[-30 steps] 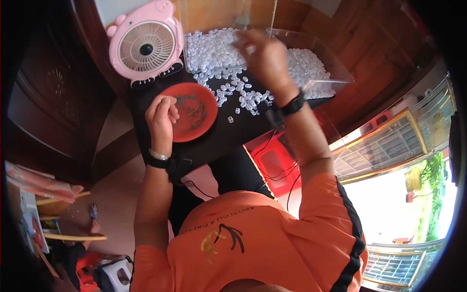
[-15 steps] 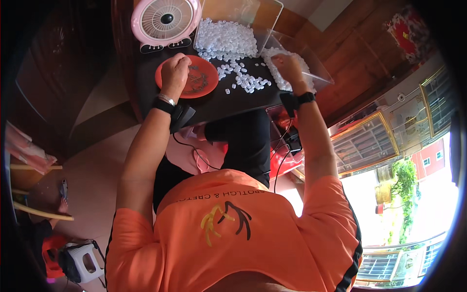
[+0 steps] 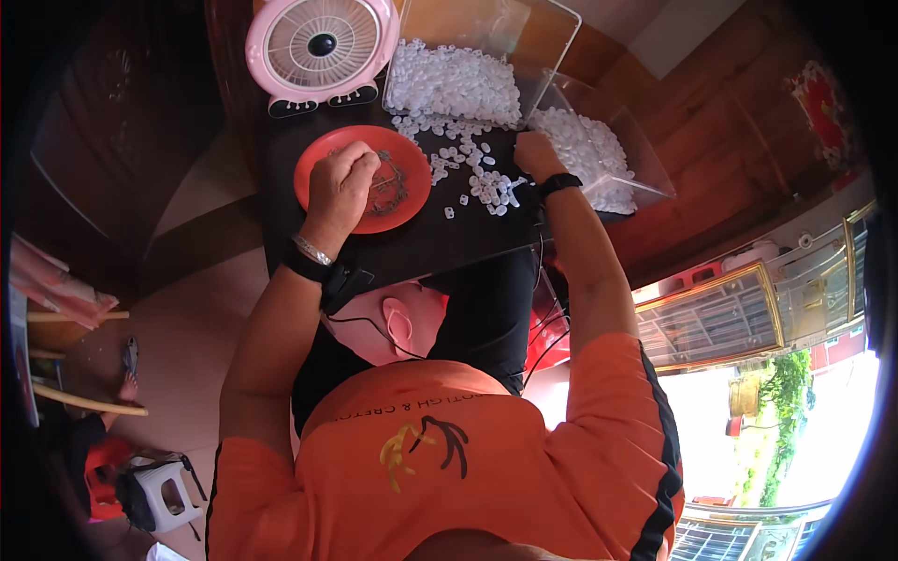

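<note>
My left hand (image 3: pixel 343 187) is over a red-orange plate (image 3: pixel 313 208), its fingers curled closed; anything pinched in them is too small to make out. Thin grey metal-looking pieces (image 3: pixel 398 192) lie in a loose ring on the plate. My right hand (image 3: pixel 536 155), also closed, is at the near left edge of a clear box (image 3: pixel 645 179) filled with small white plastic pieces (image 3: pixel 585 140). Whatever its fingers hold is hidden. Just left of that hand, more loose white pieces (image 3: pixel 491 192) lie scattered on the dark table (image 3: pixel 412 245).
Behind the plate stands a pink fan (image 3: pixel 323 45). A second clear container, tipped toward me, spills white pieces (image 3: pixel 449 82) onto the table. Black cables (image 3: pixel 552 323) hang from my wrists. A white stool (image 3: pixel 168 496) stands on the floor at the lower left.
My right hand has moved left, from over the pieces in the right box to its near left edge. The left hand stays over the plate, and the whole view has shifted slightly.
</note>
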A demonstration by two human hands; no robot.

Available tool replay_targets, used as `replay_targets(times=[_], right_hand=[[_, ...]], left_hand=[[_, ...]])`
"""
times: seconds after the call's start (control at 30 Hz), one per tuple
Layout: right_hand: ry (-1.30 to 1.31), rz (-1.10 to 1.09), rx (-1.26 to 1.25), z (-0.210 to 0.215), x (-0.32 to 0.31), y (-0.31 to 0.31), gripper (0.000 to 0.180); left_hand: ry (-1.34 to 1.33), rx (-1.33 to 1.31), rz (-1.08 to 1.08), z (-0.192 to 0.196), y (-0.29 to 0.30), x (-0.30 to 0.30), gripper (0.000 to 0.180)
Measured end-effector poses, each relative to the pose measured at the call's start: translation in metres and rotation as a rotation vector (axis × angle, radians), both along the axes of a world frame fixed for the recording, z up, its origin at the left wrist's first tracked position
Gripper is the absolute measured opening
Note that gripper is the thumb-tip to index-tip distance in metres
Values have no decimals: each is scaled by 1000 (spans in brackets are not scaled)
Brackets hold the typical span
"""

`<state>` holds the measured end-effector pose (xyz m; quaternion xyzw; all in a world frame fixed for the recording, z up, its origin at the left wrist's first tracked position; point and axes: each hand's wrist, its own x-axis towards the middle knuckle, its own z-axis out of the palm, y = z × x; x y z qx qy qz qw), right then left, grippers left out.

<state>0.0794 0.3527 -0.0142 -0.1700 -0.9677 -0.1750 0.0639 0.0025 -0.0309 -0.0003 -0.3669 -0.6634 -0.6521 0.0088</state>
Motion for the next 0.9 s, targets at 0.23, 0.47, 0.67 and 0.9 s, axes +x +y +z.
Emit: replay_targets(times=[0.23,0.47,0.67,0.9], right_hand=[[105,193,-51,4,2,-27,16],[66,328,-340,6,-9,-39,15],[53,267,-451,21,-14,-50,19],[144,502,-1372,73,-13,-131,15]], left_hand=[[-36,-26,-50,5,5,5,18],[-181,-73,-166,16,10,23,20],[-368,-24,-307,51,1,25,25],[-324,-15,-165,45,30,2,21]])
